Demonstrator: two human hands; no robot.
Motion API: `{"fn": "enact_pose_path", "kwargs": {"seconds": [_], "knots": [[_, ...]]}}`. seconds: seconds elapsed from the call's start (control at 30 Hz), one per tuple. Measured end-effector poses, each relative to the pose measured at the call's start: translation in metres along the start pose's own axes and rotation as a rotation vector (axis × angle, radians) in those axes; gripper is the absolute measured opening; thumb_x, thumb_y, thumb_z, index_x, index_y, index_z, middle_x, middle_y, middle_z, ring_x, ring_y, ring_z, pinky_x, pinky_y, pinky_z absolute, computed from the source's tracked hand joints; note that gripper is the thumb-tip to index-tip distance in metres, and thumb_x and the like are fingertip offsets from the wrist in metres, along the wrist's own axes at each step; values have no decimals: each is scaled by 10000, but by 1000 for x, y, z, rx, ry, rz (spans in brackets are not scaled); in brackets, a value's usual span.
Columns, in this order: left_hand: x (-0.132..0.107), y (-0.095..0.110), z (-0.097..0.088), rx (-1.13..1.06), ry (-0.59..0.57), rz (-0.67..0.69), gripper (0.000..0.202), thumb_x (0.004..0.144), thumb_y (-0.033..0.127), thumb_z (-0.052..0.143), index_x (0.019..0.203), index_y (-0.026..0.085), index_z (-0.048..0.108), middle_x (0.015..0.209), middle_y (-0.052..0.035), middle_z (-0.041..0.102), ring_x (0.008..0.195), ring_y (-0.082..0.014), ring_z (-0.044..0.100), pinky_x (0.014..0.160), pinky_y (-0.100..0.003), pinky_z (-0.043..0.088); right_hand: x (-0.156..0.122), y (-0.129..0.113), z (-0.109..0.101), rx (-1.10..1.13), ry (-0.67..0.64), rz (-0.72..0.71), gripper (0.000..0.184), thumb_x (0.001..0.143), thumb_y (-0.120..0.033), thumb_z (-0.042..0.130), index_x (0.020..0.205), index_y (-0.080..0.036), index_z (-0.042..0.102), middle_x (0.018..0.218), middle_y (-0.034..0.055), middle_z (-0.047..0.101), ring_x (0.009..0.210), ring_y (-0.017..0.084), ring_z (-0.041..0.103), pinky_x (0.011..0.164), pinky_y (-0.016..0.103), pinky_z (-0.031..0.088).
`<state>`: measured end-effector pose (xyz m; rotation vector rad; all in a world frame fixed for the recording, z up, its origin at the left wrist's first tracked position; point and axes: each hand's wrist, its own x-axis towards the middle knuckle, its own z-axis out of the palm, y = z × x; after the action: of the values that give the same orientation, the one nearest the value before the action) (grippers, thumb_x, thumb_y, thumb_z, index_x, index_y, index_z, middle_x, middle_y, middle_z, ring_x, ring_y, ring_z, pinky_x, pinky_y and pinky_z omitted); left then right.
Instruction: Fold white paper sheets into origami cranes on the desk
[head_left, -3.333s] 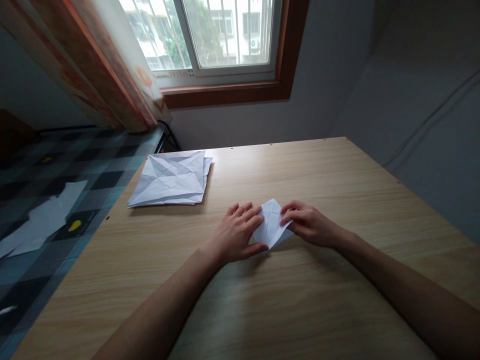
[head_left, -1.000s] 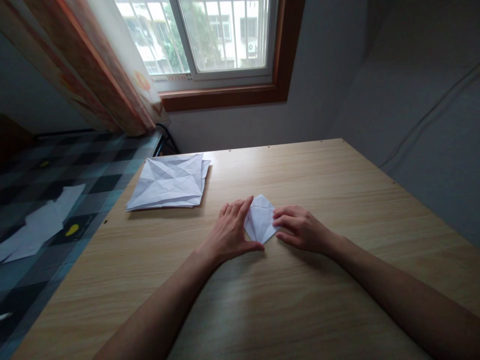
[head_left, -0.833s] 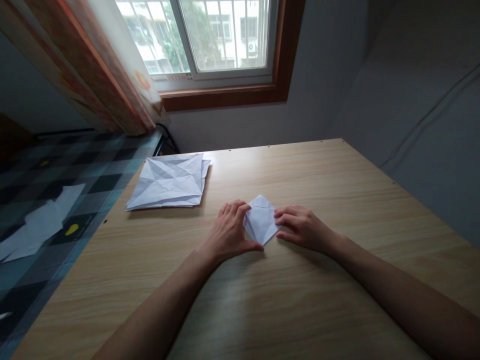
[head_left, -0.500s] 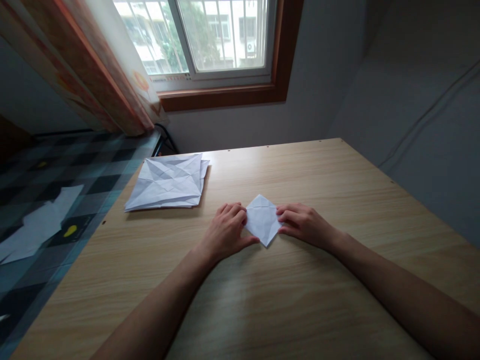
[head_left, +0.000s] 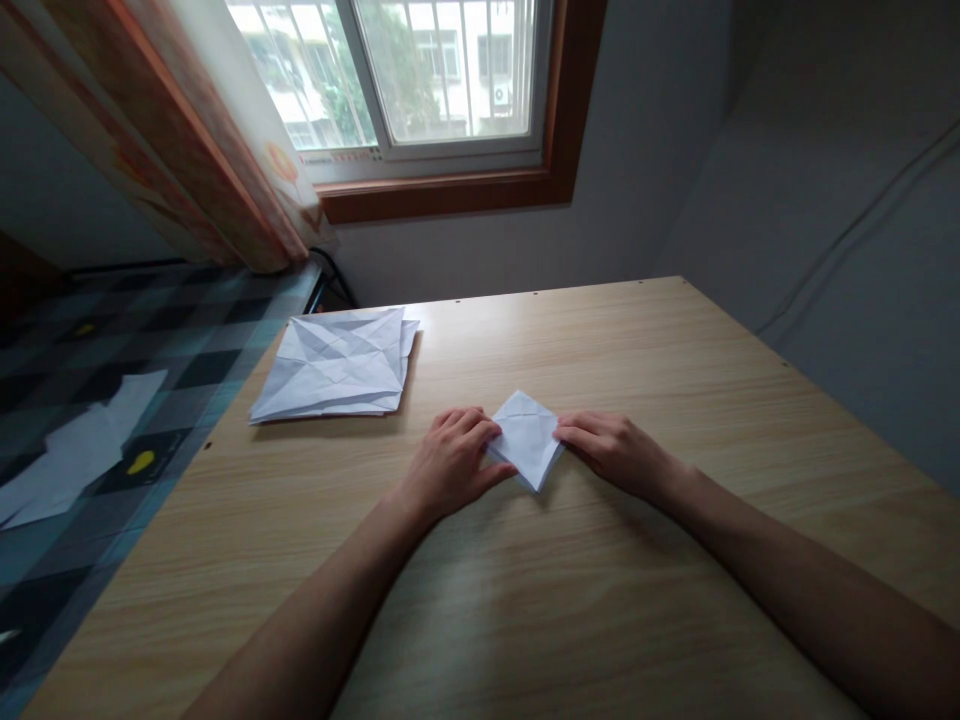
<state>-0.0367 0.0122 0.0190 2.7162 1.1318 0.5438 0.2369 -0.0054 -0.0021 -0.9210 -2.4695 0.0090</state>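
Note:
A small folded white paper (head_left: pixel 527 438), diamond-shaped, sits on the wooden table (head_left: pixel 600 600) in front of me. My left hand (head_left: pixel 452 464) grips its left corner with curled fingers and thumb. My right hand (head_left: pixel 611 452) pinches its right corner. The near tip of the paper is raised a little off the table.
A stack of creased white paper sheets (head_left: pixel 334 362) lies at the table's far left. Left of the table is a checked bed cover (head_left: pixel 90 400) with loose white paper (head_left: pixel 75 450) on it. A window (head_left: pixel 420 70) and curtain (head_left: pixel 187 130) stand behind; a grey wall is on the right.
My left fingers went from stretched over the paper to curled on its left corner. The paper turned slightly, and now its near tip lifts off the table between both hands.

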Motion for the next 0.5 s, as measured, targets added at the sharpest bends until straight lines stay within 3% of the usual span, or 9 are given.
{"fn": "enact_pose_path", "kwargs": {"seconds": [0.33,0.5], "knots": [[0,4,-4,5,28,27,139,826,262,564,950,204,588,1052,-67,639,1042,-232,572,952,-396,421,-2,2,7,46,132,73,169,930,-99,500,884,-186,638,927,84,726,825,182,694,717,274,550],[1,8,1,137,50,8,77,795,155,515,833,199,564,890,-70,623,866,-226,566,799,-363,455,4,-5,8,79,219,30,153,926,-111,497,922,-208,615,954,76,704,867,182,671,755,299,549]]}}
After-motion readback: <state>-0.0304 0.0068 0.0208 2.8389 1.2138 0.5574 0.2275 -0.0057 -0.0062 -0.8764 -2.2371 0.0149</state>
